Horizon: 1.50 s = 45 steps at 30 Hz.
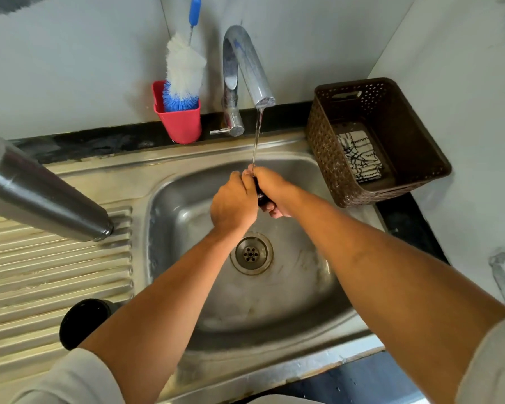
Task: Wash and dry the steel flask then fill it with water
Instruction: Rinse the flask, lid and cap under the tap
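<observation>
Two light sleeves point(70, 377) are showing at the near edge of the sink basin point(289, 301), and both forearms are reaching out over it. A black round cap point(83, 322) is sitting just left of the basin's near-left corner, on the ribbed drainboard point(41, 287). The drain point(251, 253) is lying in the basin's middle, under the wrists.

Over the basin, just beyond the drain, both hands are pressing together. The right hand point(270, 188) is gripping a small dark piece point(261, 196), fingers curling under it. The left hand point(233, 205) is closing against the same piece from the other side, thumb lying over its top; its other fingers are hiding behind the hand. Cannot tell what the dark piece is. A thin water stream point(257, 135) is falling onto the hands.

The steel flask point(41, 196) is standing on the drainboard left of the basin, base near the basin's far-left corner, well apart from both hands. Its top is running out of view.

Behind the basin's far rim the tap point(245, 68) is arching forward, running. Left of the tap, a red cup point(181, 121) is holding a bottle brush point(184, 68) with white and blue bristles. Right of the basin's far-right corner, a brown basket point(405, 141) is sitting with a black-and-white patterned cloth point(359, 156) inside.
</observation>
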Available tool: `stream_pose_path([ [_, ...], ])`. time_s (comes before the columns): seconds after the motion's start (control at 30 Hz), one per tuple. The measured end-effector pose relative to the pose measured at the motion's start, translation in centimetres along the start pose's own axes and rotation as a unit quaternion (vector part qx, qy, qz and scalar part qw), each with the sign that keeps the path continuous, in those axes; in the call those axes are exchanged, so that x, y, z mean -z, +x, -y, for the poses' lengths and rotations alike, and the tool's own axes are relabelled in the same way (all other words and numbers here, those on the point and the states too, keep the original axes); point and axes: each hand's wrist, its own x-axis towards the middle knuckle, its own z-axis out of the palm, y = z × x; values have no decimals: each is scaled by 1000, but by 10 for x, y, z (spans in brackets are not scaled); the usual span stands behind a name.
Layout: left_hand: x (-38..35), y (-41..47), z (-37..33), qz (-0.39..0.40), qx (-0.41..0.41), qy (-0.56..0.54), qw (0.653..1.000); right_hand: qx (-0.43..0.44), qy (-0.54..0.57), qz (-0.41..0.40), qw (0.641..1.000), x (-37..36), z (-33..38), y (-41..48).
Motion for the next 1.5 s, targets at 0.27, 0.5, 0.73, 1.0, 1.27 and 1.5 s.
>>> stream_pose_path([
  [0.27,0,36,11,182,274,-423,844,329,-229,-191,896,-26,-36,18],
  [0.5,-8,6,9,19,-73,37,996,-19,158,-61,985,-5,-14,35],
  [0.73,-11,9,16,20,0,-143,990,162,85,-92,979,-14,-20,30],
  [1.0,-7,21,27,30,157,-307,938,175,137,-42,974,-6,-39,22],
  [1.27,-1,6,17,168,244,-476,828,190,232,-1,954,-8,-51,15],
  [1.5,-5,2,18,148,252,-454,842,319,-170,-164,918,5,-53,14],
])
